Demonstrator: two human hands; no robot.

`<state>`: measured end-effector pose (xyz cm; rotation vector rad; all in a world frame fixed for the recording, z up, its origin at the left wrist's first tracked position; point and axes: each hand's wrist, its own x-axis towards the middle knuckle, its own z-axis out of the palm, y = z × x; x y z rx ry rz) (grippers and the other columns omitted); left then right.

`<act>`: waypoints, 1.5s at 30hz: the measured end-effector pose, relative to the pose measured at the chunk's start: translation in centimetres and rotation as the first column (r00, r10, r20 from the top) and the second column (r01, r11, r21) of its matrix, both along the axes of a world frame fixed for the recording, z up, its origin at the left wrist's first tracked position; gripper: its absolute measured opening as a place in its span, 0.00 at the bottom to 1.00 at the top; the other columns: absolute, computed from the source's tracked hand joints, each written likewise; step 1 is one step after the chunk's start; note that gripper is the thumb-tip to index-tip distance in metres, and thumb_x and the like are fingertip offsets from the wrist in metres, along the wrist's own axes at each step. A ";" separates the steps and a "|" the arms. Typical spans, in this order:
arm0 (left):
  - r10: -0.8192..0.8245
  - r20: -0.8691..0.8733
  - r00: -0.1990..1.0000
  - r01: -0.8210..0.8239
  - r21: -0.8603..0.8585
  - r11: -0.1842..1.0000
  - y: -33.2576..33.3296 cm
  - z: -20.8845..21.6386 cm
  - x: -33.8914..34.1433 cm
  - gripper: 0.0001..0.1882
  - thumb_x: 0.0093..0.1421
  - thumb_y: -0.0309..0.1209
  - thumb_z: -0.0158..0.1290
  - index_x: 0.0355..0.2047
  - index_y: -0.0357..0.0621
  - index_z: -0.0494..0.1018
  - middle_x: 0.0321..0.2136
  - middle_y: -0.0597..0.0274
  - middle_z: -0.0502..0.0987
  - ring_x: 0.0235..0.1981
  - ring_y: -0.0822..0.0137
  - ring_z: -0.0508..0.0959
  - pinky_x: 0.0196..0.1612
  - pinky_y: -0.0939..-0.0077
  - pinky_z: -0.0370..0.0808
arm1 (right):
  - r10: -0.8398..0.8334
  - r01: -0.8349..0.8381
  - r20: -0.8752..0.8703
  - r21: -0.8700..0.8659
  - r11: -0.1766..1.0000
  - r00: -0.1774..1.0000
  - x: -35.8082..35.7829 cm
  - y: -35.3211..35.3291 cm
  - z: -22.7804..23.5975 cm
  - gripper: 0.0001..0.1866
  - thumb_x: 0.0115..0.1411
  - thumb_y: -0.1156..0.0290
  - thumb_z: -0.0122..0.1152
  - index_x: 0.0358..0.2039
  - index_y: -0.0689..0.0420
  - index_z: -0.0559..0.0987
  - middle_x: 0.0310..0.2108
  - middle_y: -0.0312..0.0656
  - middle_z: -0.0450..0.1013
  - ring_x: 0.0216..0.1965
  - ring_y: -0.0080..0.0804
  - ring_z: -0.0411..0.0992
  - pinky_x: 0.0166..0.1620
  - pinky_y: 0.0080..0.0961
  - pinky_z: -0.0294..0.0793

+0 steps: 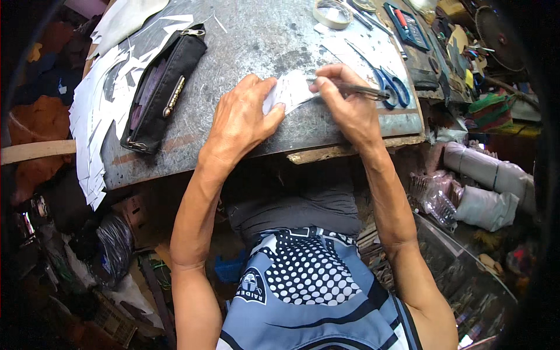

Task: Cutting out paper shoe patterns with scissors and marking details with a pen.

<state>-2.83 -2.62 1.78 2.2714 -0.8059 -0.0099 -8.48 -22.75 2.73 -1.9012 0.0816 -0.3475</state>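
My left hand (248, 111) pinches a small white piece (289, 89), paper-like and faintly marked, between thumb and fingers near the table's front edge. My right hand (348, 105) is closed around a slender dark metal tool (364, 90). The tool's tip lies by the right edge of the white piece, partly covered by my fingers, and its exact kind is unclear. Just past my right hand rest scissors with blue handles (394, 87), their blades pointing away from me. A long black zippered pouch (165, 87) lies gaping left of my left hand.
White cut strips (99, 119) spread over the worn metal tabletop (245, 35) and hang off its left edge. A roll of tape (333, 14) and a blue tool case (406, 26) sit at the far right. Plastic-wrapped bundles (487, 169) are stacked below right.
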 end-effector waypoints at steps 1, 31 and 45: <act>0.009 -0.005 1.000 -0.009 0.020 1.000 0.0 0.1 -0.1 0.24 0.54 0.37 0.61 0.48 0.34 0.78 0.29 0.51 0.75 0.28 0.56 0.77 0.36 0.63 0.75 | 0.021 -0.021 -0.033 -0.009 1.000 0.999 -0.3 0.0 0.1 0.09 0.62 0.71 0.60 0.37 0.65 0.80 0.27 0.40 0.79 0.28 0.21 0.73 0.30 0.21 0.72; -0.017 0.030 0.999 0.013 0.107 0.994 -0.2 0.5 0.1 0.28 0.53 0.43 0.64 0.49 0.36 0.78 0.29 0.53 0.74 0.29 0.58 0.77 0.36 0.64 0.74 | 0.053 -0.050 -0.079 0.035 0.998 0.995 -0.4 -0.4 -1.4 0.10 0.61 0.68 0.62 0.33 0.63 0.82 0.22 0.33 0.75 0.26 0.18 0.68 0.29 0.21 0.68; 0.002 -0.030 1.000 0.001 0.080 0.997 -0.3 0.9 0.1 0.23 0.55 0.36 0.56 0.49 0.36 0.77 0.32 0.48 0.75 0.32 0.51 0.78 0.40 0.60 0.75 | 0.051 -0.051 -0.094 -0.004 0.999 0.994 -0.5 -0.6 -1.4 0.10 0.61 0.68 0.61 0.33 0.63 0.82 0.21 0.33 0.74 0.25 0.17 0.68 0.28 0.20 0.67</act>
